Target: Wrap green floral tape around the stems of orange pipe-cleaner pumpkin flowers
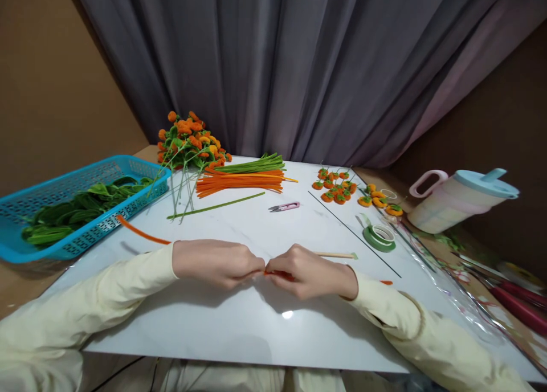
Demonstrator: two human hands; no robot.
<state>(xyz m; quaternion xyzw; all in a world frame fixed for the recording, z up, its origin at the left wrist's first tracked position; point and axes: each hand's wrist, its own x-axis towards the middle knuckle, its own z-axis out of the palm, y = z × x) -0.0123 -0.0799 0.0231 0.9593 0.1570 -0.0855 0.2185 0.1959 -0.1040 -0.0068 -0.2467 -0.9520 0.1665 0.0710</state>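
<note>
Fingertips pinched together, my left hand (217,261) and my right hand (310,272) meet at the middle of the table's front part. Both are closed on an orange pipe cleaner (144,232). One end of it sticks out past my left wrist, and a short orange tip shows beyond my right wrist; my fingers cover much of the rest. Behind my right hand lies a thin wooden stick (337,255). Farther back are pink-handled thread snips (285,207), a single green pipe cleaner (216,205) and a bundle of orange pipe cleaners (239,182).
Green pipe cleaners (256,163) and a bunch of orange flowers (190,138) lie at the back. A blue basket (98,228) of leaves stands left. To the right are small flower heads (335,187), green tape (378,238), a dark rod (354,234), a tumbler (461,201) and red-handled pliers (519,309).
</note>
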